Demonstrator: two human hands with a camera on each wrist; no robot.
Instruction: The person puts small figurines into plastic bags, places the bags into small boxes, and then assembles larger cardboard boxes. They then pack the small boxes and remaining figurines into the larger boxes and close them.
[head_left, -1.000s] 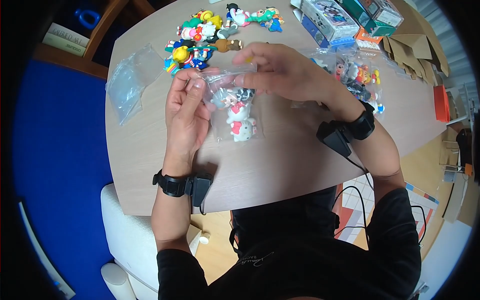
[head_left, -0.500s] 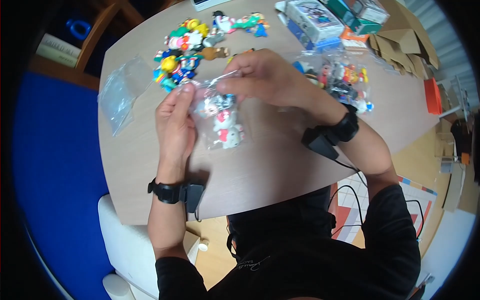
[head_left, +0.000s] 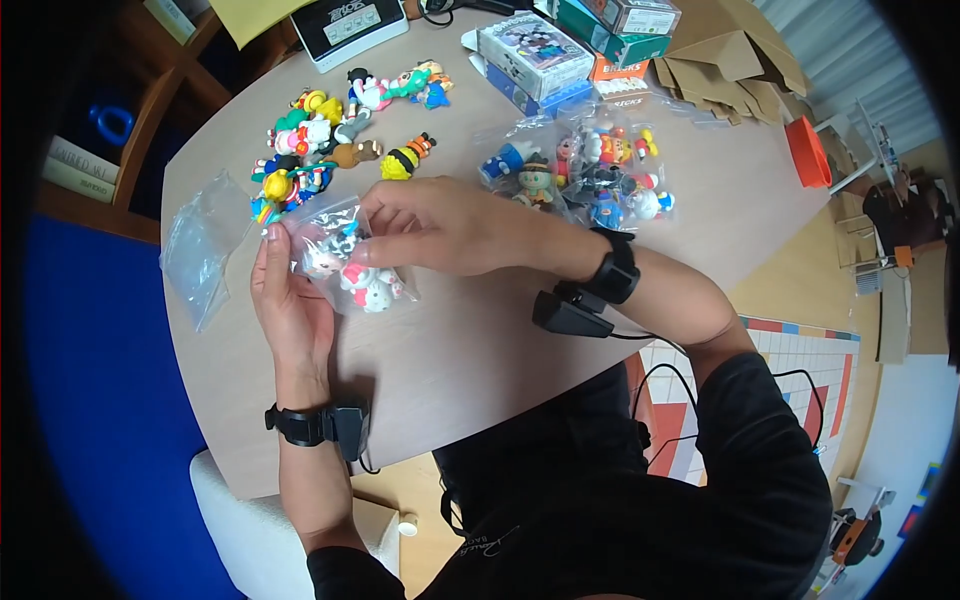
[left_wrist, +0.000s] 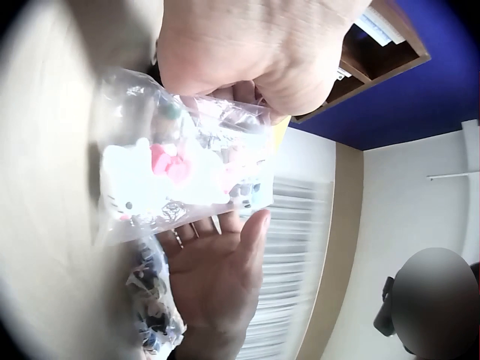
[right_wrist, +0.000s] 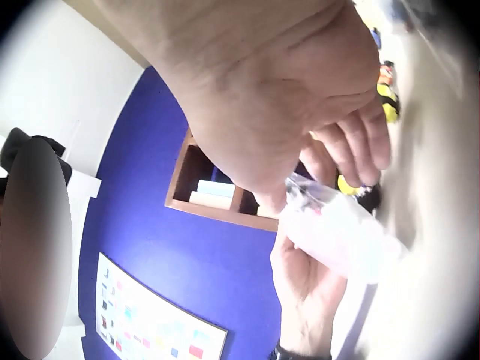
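Note:
A clear plastic bag [head_left: 338,222] with white, pink-bowed figures [head_left: 368,288] inside hangs between the two hands, low over the table. My left hand [head_left: 292,305] pinches the bag's upper left edge between thumb and fingers. At the bag's upper right side, my right hand [head_left: 430,230] grips it, thumb in front and other fingers behind. Through the plastic, a white figure with a pink bow [left_wrist: 171,165] shows brightly in the left wrist view. In the right wrist view, glare washes out most of the bag [right_wrist: 330,229].
Several loose figures [head_left: 300,135] lie past my left hand, with a yellow-black striped figure [head_left: 402,162] nearer the right. Bagged figures [head_left: 605,180] sit to the right. An empty-looking plastic bag [head_left: 203,250] lies at the left edge. Boxes [head_left: 540,55] and cardboard [head_left: 725,65] stand at the back.
The head view has turned to the right. The held bag has gone from nearly upright to slanted. My right thumb has come down along its side, and the striped figure is now uncovered.

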